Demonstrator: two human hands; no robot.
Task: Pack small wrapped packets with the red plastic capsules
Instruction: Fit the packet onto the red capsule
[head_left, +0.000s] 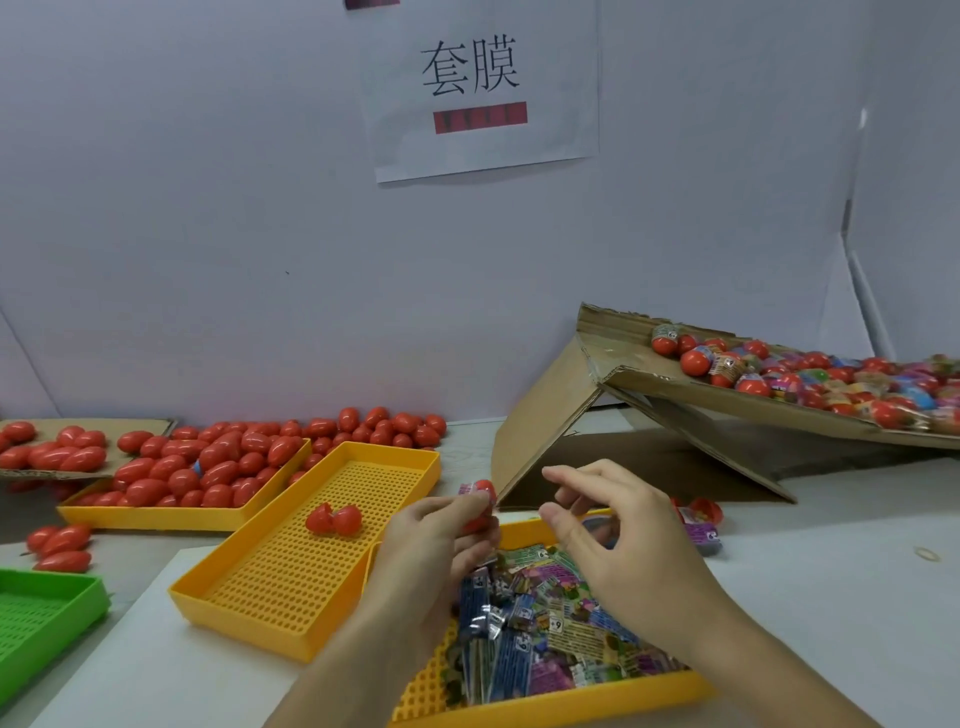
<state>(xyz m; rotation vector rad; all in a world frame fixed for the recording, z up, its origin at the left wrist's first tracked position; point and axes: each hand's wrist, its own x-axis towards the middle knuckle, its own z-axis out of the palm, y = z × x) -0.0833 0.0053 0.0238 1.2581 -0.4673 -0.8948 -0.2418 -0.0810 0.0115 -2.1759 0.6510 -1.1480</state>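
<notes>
Pale tabletop (831, 597) carries everything, and the nearest thing on it is the yellow perforated tray of packets (571, 701), heaped with glossy, crinkled wrapped packets (545, 623) in blue, green and purple. Just above that tray the left hand (441, 540) pinches 1 red capsule (480, 493), smooth and egg-shaped, with a bit of wrapper showing at its top. Beside it the right hand (618, 540) hovers with fingers loosely spread, holding nothing that shows. My reading is that a packet is being seated in the capsule; next comes pressing it closed. Left of the packet tray, a second yellow tray (249, 597) holds 1 opened capsule (332, 519). Farther left lie loose capsules (182, 467); beyond and to the right, a tilted cardboard box (727, 395) holds finished ones.
</notes>
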